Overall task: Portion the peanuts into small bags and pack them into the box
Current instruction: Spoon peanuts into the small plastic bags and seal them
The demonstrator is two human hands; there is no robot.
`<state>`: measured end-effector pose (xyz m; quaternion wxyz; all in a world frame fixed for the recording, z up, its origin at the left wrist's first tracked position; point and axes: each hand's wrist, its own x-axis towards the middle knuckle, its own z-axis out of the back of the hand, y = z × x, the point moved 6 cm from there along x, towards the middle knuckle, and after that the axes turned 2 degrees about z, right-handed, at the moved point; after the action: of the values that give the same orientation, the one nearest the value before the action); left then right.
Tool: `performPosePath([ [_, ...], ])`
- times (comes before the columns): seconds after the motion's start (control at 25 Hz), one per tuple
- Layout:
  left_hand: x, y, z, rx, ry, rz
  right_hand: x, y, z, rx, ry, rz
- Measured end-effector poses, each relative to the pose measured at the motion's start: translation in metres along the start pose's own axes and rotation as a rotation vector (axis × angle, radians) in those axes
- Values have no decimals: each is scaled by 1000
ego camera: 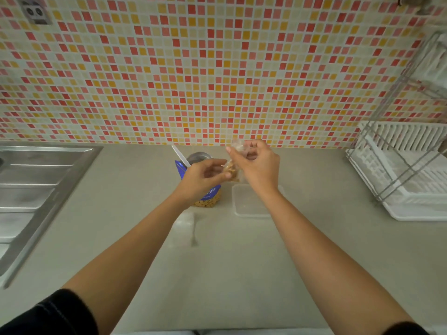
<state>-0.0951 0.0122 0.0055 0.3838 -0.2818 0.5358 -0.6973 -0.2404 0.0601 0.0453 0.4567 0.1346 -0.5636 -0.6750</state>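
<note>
Both hands hold one small clear bag of peanuts [232, 172] above the counter. My left hand [204, 178] pinches its lower, filled part. My right hand [256, 163] grips the twisted top of the bag. Behind my left hand stands the big blue peanut bag [210, 197], open, with a white scoop handle [181, 156] sticking out of it. A clear plastic box [251, 204] lies on the counter under my right wrist. A few flat clear small bags [185, 222] lie near my left forearm.
A steel sink with a ribbed drainer [36, 189] fills the left side. A white dish rack on a wire frame [406, 175] stands at the right. A mosaic tile wall [217, 81] backs the grey counter [229, 274].
</note>
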Motion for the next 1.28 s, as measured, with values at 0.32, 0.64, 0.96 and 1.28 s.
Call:
performPosePath([
  [0.32, -8, -4, -89, -300, -36, 133, -26, -79, 61, 209, 362, -315],
  [0.64, -39, 69, -182, -280, -109, 362, -88, -191, 113, 146, 228, -489],
  [0.96, -47, 113, -217, 85, -222, 465, -109, -250, 109, -181, 258, -497],
  [1.28, -41, 123, -210, 317, -150, 414, -113, -246, 109, -347, 270, -470],
])
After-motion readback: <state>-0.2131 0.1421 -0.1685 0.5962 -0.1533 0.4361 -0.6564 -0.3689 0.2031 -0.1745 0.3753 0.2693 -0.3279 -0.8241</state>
